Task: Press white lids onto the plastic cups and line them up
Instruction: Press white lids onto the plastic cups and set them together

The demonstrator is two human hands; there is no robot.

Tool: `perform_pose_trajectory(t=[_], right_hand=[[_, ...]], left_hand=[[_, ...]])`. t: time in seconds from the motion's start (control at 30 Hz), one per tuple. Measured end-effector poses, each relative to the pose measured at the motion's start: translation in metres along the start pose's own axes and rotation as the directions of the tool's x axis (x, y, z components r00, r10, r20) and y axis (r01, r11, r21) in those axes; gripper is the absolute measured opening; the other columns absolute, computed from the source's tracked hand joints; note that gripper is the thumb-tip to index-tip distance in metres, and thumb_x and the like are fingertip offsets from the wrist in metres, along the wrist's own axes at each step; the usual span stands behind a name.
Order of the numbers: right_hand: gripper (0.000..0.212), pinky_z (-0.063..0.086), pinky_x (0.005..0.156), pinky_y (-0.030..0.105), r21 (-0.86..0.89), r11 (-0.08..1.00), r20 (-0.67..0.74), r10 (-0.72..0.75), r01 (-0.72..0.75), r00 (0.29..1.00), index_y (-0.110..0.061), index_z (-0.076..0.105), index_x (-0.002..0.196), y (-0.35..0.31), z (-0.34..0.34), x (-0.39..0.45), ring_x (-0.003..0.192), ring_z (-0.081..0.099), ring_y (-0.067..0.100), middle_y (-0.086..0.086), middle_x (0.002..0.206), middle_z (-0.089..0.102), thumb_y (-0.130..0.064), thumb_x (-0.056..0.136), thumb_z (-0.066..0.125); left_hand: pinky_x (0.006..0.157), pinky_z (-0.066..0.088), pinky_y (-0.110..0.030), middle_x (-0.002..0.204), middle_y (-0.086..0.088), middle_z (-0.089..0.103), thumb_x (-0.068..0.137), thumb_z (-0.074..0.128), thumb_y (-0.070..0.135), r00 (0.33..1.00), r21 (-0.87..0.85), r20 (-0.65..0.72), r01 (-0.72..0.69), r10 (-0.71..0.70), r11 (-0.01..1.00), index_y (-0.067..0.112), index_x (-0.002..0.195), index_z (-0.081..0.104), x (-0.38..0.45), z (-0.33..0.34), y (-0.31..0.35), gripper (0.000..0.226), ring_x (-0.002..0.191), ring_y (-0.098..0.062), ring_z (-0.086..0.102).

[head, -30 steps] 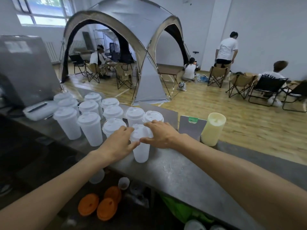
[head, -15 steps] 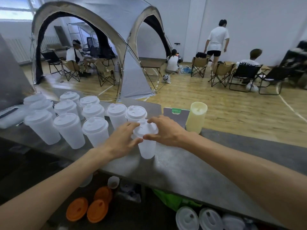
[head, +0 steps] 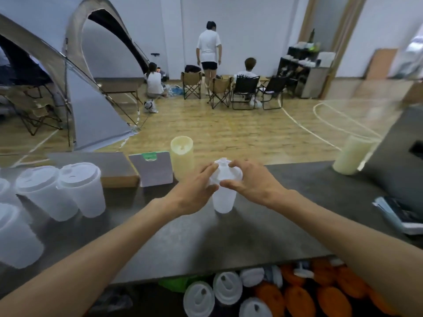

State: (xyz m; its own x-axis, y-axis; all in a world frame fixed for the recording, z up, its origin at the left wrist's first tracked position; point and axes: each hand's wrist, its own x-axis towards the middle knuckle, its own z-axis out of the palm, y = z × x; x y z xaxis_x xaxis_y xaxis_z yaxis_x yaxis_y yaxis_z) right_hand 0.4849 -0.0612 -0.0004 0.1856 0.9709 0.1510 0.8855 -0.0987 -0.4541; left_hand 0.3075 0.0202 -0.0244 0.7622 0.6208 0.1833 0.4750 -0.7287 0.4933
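Note:
A translucent plastic cup (head: 223, 200) stands on the grey counter (head: 263, 225) in the middle of the view, with a white lid (head: 225, 171) on top of it. My left hand (head: 193, 191) and my right hand (head: 249, 181) are both closed around the lid's rim, fingers on top and thumbs at the near edge. Several lidded cups (head: 68, 188) stand grouped at the left edge of the counter.
A cream cup (head: 182, 154) and a small card stand (head: 152, 168) sit behind the hands; another cream cup (head: 350, 156) is far right. Loose white lids (head: 226, 288) and orange lids (head: 299, 300) lie on a shelf below the counter. People sit on folding chairs beyond.
The view has swung to the right, so the lidded cups now sit at the left edge. Both hands stay on the lid of the same cup, which has shifted right, away from the group.

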Motion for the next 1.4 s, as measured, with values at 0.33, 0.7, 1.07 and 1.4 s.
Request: perform_pose_trajectory(t=[0.33,0.7,1.07,1.4], right_hand=[[0.076,0.043,0.09,0.03,-0.01,0.999,-0.093,0.03,-0.031,0.995,-0.027,0.051,0.136,0.026,0.011,-0.01,0.114,0.053,0.016,-0.009,0.131,0.048,-0.077,0.079,0.044],[0.078,0.01,0.115,0.023,-0.268,0.944,-0.047,-0.214,0.194,0.976,-0.016,0.027,0.153,0.042,0.02,-0.009,0.144,0.022,0.008,-0.002,0.159,0.024,-0.067,0.094,0.031],[0.067,0.01,0.12,0.031,-0.195,0.949,-0.013,-0.257,0.25,0.966,-0.023,0.021,0.154,0.062,0.018,-0.028,0.144,0.005,-0.006,-0.011,0.16,0.014,-0.058,0.098,0.029],[0.052,0.008,0.119,0.027,-0.246,0.934,-0.102,-0.292,0.261,0.951,-0.019,0.031,0.149,0.045,0.026,-0.046,0.146,0.008,0.0,-0.007,0.154,0.023,-0.04,0.101,0.033]], left_hand=[[0.122,0.013,-0.035,0.157,0.005,0.034,0.102,0.021,0.048,0.975,0.01,-0.217,-0.049,0.05,0.999,0.02,0.149,0.039,0.019,0.041,-0.003,0.057,0.146,-0.009,0.023],[0.124,0.008,-0.037,0.158,0.005,0.034,0.104,0.018,0.046,0.952,0.13,-0.286,-0.078,0.112,0.988,0.018,0.15,0.039,0.017,0.054,-0.008,0.058,0.149,-0.008,0.021],[0.124,0.01,-0.038,0.157,0.005,0.037,0.104,0.016,0.05,0.943,0.158,-0.316,-0.061,0.109,0.986,0.019,0.149,0.041,0.018,0.059,-0.01,0.06,0.147,-0.009,0.027],[0.124,0.009,-0.034,0.157,0.007,0.037,0.104,0.017,0.05,0.939,0.13,-0.331,-0.052,0.092,0.99,0.02,0.149,0.041,0.017,0.061,-0.008,0.059,0.147,-0.005,0.025]])
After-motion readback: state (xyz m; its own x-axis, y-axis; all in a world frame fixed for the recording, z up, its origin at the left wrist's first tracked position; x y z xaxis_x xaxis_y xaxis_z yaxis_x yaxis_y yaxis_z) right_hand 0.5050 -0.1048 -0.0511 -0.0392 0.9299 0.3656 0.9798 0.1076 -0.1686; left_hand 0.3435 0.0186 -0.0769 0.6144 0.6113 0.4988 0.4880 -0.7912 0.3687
